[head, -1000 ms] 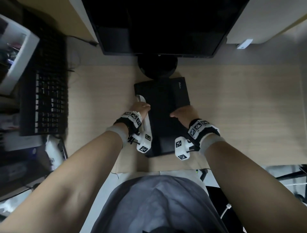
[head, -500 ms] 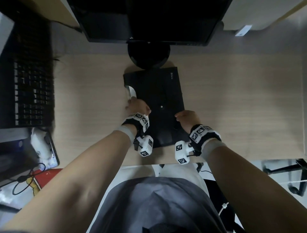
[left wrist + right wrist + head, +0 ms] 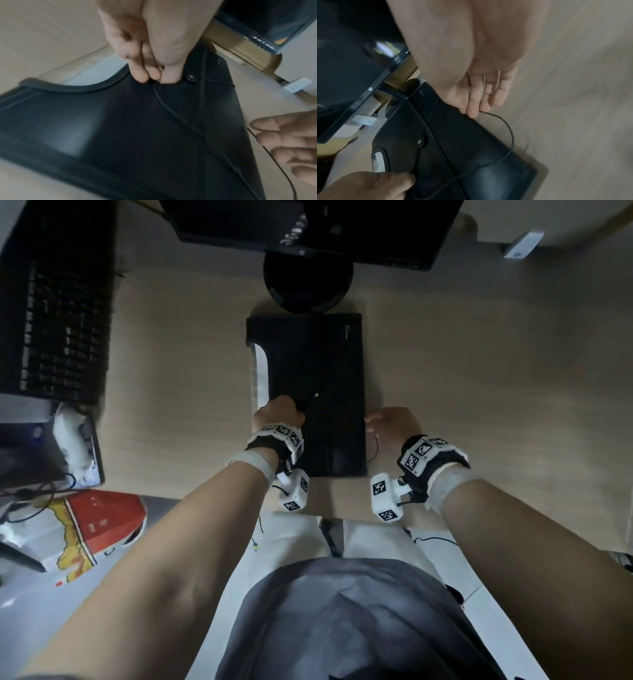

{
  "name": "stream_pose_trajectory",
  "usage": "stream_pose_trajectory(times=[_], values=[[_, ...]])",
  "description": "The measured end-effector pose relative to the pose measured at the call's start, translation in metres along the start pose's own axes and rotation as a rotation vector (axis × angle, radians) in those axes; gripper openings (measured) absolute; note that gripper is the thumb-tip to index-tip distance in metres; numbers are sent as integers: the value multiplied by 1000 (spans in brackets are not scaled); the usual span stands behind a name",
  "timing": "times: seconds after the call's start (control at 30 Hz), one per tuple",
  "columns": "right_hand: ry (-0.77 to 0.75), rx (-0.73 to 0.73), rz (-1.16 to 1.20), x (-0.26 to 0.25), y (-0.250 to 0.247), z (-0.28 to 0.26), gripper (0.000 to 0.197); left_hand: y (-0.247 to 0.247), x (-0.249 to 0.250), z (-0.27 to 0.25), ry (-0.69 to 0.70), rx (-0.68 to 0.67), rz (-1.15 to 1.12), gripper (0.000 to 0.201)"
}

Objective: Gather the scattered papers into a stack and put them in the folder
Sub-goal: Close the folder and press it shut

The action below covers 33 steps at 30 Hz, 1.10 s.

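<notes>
The tabletop [image 3: 479, 378] carries the black folder [image 3: 329, 364], which lies flat with its long axis running straight away from the person, between the two hands. A sliver of white papers [image 3: 262, 364] shows at its curved flap edge, just beyond the left hand [image 3: 279, 414]. That hand sits on the flap, its fingertips [image 3: 145, 75] pinching the thin closure cord [image 3: 171, 112] beside the flap's small rivet [image 3: 191, 76]. The right hand [image 3: 394, 422] hovers at the folder's far side edge, fingers relaxed and loosely spread, one touching the cord's slack loop. Judging by this, the left hand is nearer the rivet for winding.
</notes>
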State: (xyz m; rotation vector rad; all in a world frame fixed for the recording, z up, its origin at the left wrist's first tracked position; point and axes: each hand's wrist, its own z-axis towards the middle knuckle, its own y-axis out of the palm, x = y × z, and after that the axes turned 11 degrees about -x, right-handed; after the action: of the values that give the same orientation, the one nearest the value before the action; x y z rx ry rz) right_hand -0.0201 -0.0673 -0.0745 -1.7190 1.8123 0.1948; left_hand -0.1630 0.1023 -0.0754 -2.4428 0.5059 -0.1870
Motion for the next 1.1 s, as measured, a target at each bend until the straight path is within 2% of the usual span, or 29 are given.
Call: stream_pose_trajectory(times=[0.07,0.13,0.23,0.43,0.53,0.67,0.7,0.77,0.8,0.9,0.93,0.97,1.03,1.1], values=[[-17,-12,-19,2,-3,-1,22,3,5,-6,1,-55,-45,21],[-38,-23,-17,4,-5,-1,20,9,13,-15,60,-94,-38,19],[-59,-40,37,6,-6,-2,21,17,24,-24,103,-111,-60,19],[-113,-106,16,11,-17,-2,19,26,36,-21,264,-174,-342,20],[-173,-224,31,-1,-14,-4,26,24,36,-13,249,-208,-586,15],[-152,-424,144,-17,9,-8,46,12,33,-6,175,-308,-798,20],[-157,-467,126,-17,14,-6,44,7,33,-7,153,-337,-841,22],[-176,-496,76,-19,20,-4,16,-1,34,-7,78,-413,-919,14],[-186,-490,67,-22,19,-6,4,-4,33,-4,47,-449,-936,17],[-150,-344,153,-17,15,0,22,-9,37,0,23,-473,-941,13],[-115,-274,226,-15,10,0,24,-8,37,3,42,-446,-918,18],[-91,-206,300,-12,5,1,25,-9,37,6,84,-394,-882,25],[-80,-95,376,-7,-4,2,25,-10,37,12,257,-239,-790,27],[-123,-53,338,-6,-14,6,26,-14,41,10,445,-226,-681,34]])
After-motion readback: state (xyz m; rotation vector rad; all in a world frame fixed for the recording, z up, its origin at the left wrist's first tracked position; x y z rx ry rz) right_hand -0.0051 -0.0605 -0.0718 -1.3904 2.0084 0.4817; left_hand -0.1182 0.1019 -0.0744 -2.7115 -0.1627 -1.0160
